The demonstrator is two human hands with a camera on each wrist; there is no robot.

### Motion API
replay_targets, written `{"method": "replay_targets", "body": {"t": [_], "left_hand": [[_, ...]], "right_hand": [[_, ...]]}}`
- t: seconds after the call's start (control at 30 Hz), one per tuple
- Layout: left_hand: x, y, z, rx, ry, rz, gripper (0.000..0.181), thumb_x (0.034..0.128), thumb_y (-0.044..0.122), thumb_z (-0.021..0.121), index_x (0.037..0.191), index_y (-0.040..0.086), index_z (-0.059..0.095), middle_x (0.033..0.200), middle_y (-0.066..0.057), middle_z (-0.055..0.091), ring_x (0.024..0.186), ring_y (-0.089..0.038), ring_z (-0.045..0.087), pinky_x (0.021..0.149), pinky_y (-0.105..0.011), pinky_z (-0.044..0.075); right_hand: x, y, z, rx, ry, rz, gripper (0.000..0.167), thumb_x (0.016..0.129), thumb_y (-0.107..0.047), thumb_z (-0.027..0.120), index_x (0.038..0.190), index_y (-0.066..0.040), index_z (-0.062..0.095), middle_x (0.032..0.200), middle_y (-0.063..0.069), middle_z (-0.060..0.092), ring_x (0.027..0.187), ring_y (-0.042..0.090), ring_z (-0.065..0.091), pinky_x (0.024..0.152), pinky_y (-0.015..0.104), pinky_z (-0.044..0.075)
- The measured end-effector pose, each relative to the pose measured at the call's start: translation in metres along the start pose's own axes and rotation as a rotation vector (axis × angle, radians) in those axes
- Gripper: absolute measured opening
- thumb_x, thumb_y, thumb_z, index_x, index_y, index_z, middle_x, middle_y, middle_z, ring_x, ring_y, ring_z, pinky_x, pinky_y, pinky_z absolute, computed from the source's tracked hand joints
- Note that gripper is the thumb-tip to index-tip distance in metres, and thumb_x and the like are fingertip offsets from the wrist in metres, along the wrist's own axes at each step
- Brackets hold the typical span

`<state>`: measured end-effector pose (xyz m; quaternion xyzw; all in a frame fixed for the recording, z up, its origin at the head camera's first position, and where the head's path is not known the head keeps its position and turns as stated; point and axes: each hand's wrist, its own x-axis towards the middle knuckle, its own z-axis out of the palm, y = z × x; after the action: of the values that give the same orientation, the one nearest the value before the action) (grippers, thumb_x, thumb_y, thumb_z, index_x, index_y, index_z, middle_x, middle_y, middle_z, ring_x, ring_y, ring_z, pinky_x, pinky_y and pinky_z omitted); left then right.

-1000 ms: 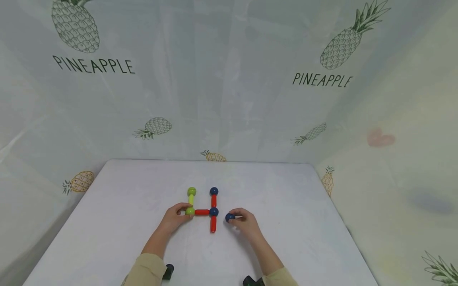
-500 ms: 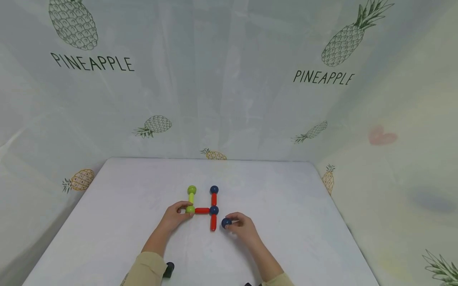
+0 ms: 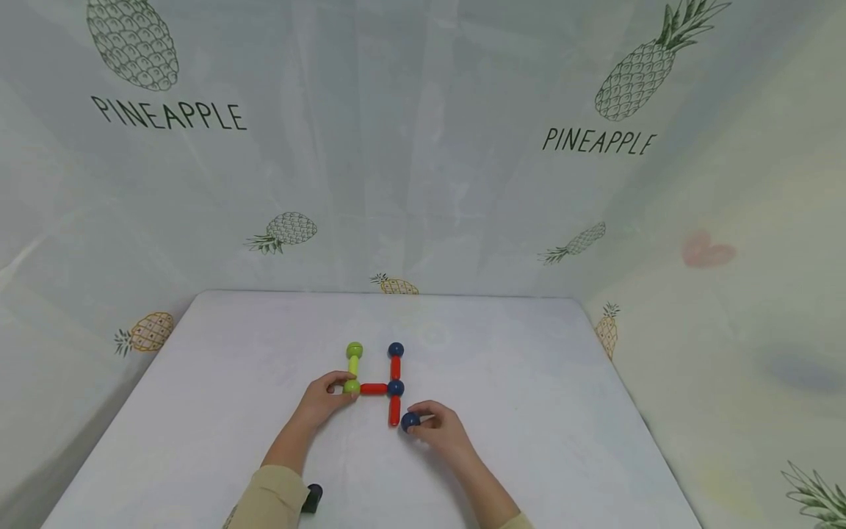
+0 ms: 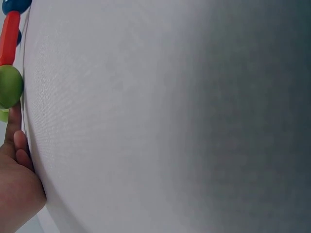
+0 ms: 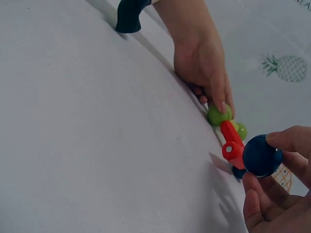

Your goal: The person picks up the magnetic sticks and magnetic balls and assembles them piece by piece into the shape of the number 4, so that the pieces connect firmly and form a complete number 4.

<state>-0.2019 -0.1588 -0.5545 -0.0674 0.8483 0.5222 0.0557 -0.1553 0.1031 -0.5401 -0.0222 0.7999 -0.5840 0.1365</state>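
A flat figure of balls and rods lies on the white table (image 3: 542, 411). My left hand (image 3: 320, 400) pinches its near green ball (image 3: 352, 387) between thumb and finger. From there a yellow-green rod (image 3: 353, 365) runs to a far green ball (image 3: 355, 350), and a red rod (image 3: 374, 389) to a middle blue ball (image 3: 395, 388). Another red rod (image 3: 395, 367) joins a far blue ball (image 3: 396, 349). Toward me points a third red rod (image 3: 394, 413), its metal tip bare in the right wrist view. Beside that end, my right hand (image 3: 441, 430) pinches a loose blue ball (image 5: 262, 155).
A small dark object (image 3: 313, 498) sits by my left sleeve (image 3: 269, 496). Behind the table's back edge hangs a pale curtain (image 3: 423, 184) printed with pineapples, which also runs along both sides.
My right hand has moved toward me and left, bringing the blue ball from beside the middle of the figure to near the red rod's free end. The left hand has stayed put.
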Motion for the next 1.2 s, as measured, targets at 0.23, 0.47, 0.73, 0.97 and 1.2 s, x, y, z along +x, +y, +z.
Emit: {"method": "replay_targets", "body": {"t": [0.23,0.47,0.73,0.97,1.2], "left_hand": [[0.000,0.000,0.000,-0.001,0.001,-0.008,0.035,0.0825,0.016,0.079,0.115,0.010,0.069,0.115,-0.007,0.063,0.105,-0.028,0.046,0.088,-0.042,0.038],[0.000,0.000,0.001,0.004,0.001,-0.024,0.035,0.0830,0.016,0.078,0.116,0.011,0.069,0.115,-0.008,0.062,0.106,-0.029,0.045,0.087,-0.043,0.039],[0.001,-0.001,0.001,0.009,-0.001,-0.031,0.036,0.0833,0.017,0.078,0.118,0.012,0.068,0.115,-0.006,0.061,0.107,-0.029,0.045,0.088,-0.043,0.039],[0.003,-0.003,0.002,0.011,-0.004,-0.014,0.036,0.0828,0.019,0.079,0.116,0.011,0.069,0.116,-0.006,0.062,0.107,-0.029,0.047,0.091,-0.045,0.039],[0.006,-0.005,0.002,-0.001,-0.007,-0.029,0.035,0.0833,0.019,0.079,0.116,0.012,0.069,0.117,-0.006,0.062,0.108,-0.029,0.047,0.094,-0.047,0.038]], "right_hand": [[-0.004,0.000,0.006,-0.008,0.001,0.018,0.031,0.079,-0.009,0.075,0.109,-0.009,0.070,0.104,0.004,0.063,0.075,0.017,0.059,0.066,0.032,0.048],[-0.008,-0.001,0.012,-0.003,0.016,0.040,0.030,0.080,-0.009,0.076,0.109,-0.008,0.069,0.103,0.003,0.063,0.076,0.017,0.058,0.067,0.032,0.050],[-0.009,-0.001,0.018,0.002,0.017,0.074,0.028,0.081,-0.010,0.077,0.107,-0.009,0.066,0.101,0.002,0.061,0.075,0.018,0.058,0.070,0.032,0.051],[-0.008,0.001,0.023,0.004,0.012,0.081,0.029,0.080,-0.011,0.078,0.105,-0.008,0.064,0.096,0.002,0.060,0.074,0.017,0.060,0.069,0.031,0.051],[-0.007,0.002,0.026,0.006,0.014,0.092,0.029,0.079,-0.008,0.078,0.103,-0.007,0.063,0.095,0.002,0.059,0.073,0.017,0.060,0.067,0.032,0.051]]}}
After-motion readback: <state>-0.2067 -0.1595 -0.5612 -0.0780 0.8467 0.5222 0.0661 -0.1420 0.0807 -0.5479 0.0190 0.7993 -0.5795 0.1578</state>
